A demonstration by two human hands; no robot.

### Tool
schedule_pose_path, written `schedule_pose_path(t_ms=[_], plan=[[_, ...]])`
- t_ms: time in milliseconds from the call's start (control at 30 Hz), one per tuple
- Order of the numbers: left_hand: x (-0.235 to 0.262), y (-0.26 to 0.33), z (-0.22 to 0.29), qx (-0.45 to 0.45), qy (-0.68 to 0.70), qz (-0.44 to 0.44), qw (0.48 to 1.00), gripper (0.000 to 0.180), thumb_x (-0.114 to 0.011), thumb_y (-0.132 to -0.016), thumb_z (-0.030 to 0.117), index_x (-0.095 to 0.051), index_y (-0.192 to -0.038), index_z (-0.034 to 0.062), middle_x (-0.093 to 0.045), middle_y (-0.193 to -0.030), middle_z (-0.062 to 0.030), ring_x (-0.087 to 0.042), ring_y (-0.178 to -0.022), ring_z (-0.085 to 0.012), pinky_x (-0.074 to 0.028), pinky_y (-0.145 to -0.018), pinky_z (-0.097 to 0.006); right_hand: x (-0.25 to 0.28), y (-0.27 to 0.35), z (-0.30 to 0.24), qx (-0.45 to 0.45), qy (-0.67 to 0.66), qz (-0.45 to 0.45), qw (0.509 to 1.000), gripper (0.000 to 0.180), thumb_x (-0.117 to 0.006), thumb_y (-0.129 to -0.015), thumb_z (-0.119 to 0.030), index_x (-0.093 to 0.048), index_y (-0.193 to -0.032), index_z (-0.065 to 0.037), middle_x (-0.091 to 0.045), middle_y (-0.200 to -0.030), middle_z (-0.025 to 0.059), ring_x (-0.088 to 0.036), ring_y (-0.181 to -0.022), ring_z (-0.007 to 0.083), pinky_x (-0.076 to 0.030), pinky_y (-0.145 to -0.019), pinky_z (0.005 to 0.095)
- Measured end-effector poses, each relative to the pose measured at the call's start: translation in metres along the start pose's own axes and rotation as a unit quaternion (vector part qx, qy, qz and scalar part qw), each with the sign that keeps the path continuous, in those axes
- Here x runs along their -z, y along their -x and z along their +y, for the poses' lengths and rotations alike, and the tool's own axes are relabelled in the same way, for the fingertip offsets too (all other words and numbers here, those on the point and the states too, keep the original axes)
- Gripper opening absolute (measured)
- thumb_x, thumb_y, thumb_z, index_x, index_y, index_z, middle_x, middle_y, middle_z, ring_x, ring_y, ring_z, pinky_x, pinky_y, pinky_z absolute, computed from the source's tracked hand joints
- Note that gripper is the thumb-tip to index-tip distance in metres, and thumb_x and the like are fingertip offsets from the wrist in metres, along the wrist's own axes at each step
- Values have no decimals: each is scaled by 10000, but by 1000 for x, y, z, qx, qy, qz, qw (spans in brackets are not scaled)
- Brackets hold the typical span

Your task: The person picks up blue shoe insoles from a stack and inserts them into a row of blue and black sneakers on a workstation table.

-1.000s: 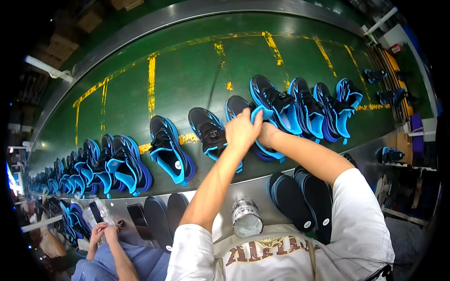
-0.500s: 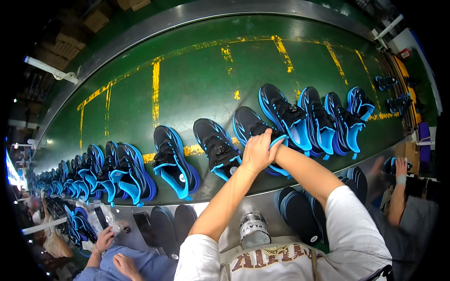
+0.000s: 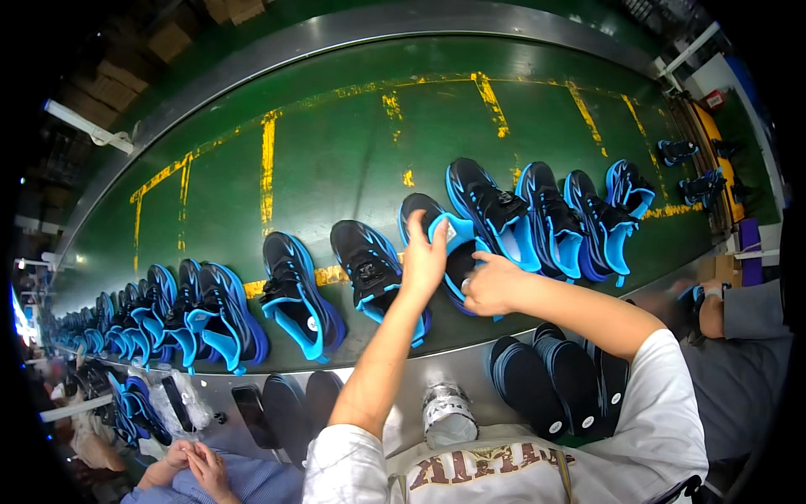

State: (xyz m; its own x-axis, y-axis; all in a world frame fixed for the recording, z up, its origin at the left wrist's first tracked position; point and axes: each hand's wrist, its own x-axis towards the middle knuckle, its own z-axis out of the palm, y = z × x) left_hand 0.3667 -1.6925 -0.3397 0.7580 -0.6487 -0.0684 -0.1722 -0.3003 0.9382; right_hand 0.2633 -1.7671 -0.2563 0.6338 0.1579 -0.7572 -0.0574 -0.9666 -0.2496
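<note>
A black sneaker with bright blue lining (image 3: 459,232) stands on the green belt in front of me, its toe pointing away. My left hand (image 3: 425,262) is at its upper, thumb and fingers closed on the tongue, which is folded back so that its blue inner side and a small white label show. My right hand (image 3: 497,284) is at the right side of the opening, fingers curled in at the collar; some fingertips are hidden. Just left stands a matching sneaker (image 3: 367,262); close on the right is another sneaker (image 3: 489,202).
More sneakers line the green belt (image 3: 327,151) on both sides. Stacks of black insoles (image 3: 525,382) lie on the metal ledge at right; a phone (image 3: 254,413), more dark insoles (image 3: 283,403) and a clear cup (image 3: 449,416) are nearer. A co-worker's hands (image 3: 201,464) are at lower left.
My hands have come apart from their overlap: the left now holds the tongue back, and the right is at the collar. The shoe opening now shows. The co-worker's hands at left have come together.
</note>
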Motion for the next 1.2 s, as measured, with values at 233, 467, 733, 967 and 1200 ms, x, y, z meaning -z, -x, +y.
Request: schedule_pose_path(t_ms=[233, 467, 733, 967, 1200], plan=[[3, -1, 43, -300, -383, -4, 873, 244, -549, -784, 199, -491, -996, 94, -496, -730, -90, -558, -623, -263, -419, -539, -388, -44, 7, -9, -88, -71, 170, 979, 492, -346, -799, -365, -628, -830, 36, -598, -935, 183, -515, -1027, 252, -64, -1065, 420], [20, 16, 52, -381, -483, -83, 784, 293, -656, -681, 314, -491, -795, 101, -457, -738, -38, -509, -633, -198, -382, -564, -324, -108, 47, -48, -160, -196, 547, 798, 206, -662, -708, -167, -626, -878, -56, -491, -1030, 150, -519, -913, 312, -437, -767, 386], [21, 18, 52, -432, -520, -89, 732, 145, -516, -721, 149, -501, -853, 92, -487, -731, -40, -531, -602, -185, -416, -530, -317, -120, 51, -55, -151, -251, 549, 783, 226, -611, -765, -166, -604, -957, -48, -497, -1042, 204, -510, -970, 354, -441, -800, 404], [20, -15, 49, -291, -443, -265, 806, 154, -483, -792, 162, -501, -806, 9, -572, -784, -167, -590, -699, -334, -470, -607, -407, -109, 79, 0, -247, -124, 625, 730, 305, -611, -748, -196, -563, -1008, -45, -538, -1024, 133, -496, -999, 292, -353, -902, 408], [36, -4, 80, 80, 249, -165, 951, 134, -483, -778, 99, -514, -666, 33, -465, -561, 10, -325, -429, -47, -245, -401, -200, -163, 107, 95, -349, -23, 535, 769, 335, -615, -731, -166, -523, -1036, -60, -535, -970, 93, -485, -989, 236, -350, -864, 378]])
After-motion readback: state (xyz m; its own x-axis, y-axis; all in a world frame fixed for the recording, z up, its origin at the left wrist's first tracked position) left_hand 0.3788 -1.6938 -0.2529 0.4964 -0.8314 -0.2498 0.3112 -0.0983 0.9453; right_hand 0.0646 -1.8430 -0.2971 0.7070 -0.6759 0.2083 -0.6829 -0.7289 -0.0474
